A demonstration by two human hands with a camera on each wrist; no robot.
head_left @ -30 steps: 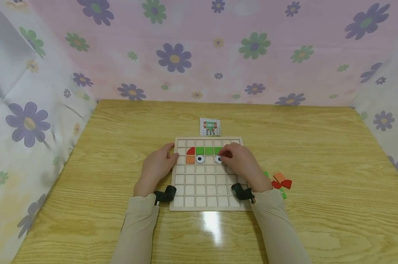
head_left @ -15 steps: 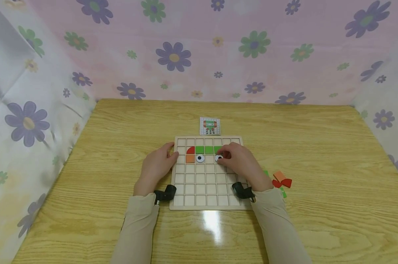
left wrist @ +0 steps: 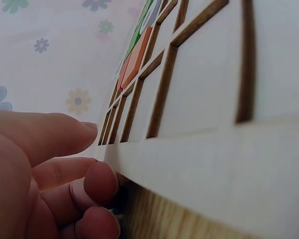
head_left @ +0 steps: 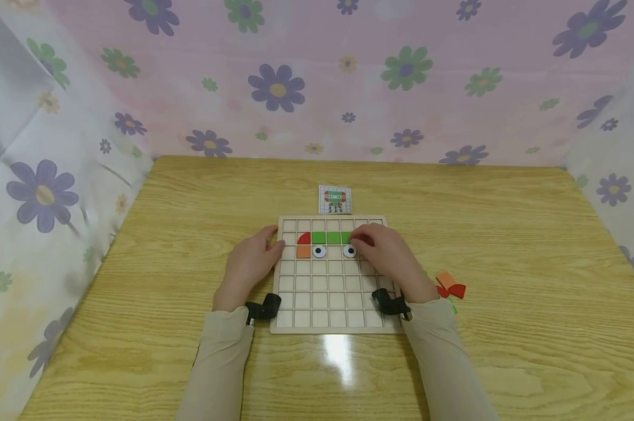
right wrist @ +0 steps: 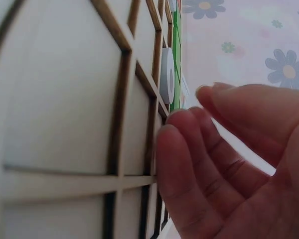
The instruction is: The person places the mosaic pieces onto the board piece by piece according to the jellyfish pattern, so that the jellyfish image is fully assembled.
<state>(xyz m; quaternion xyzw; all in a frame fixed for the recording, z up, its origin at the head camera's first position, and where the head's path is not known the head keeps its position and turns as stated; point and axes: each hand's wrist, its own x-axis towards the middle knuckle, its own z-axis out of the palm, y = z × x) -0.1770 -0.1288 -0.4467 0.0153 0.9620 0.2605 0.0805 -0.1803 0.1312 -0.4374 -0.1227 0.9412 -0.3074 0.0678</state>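
A wooden grid board lies flat on the table. In its upper rows sit a red quarter-round tile, a row of green tiles, an orange tile and two white eye discs, left and right. My left hand rests at the board's left edge; in the left wrist view its loosely bent fingertips are right at the rim. Over the board's right part, my right hand hovers beside the right eye disc, with nothing between thumb and fingers in the right wrist view.
A small printed card with a coloured grid figure lies behind the board. Loose tiles are to the right of my right wrist: an orange square, red pieces and green ones partly hidden by the sleeve. A flowered cloth backs the table.
My right thumb and fingers have let go of the right eye disc and shifted slightly right, leaving it in its cell. My left hand has stayed at the board's edge.
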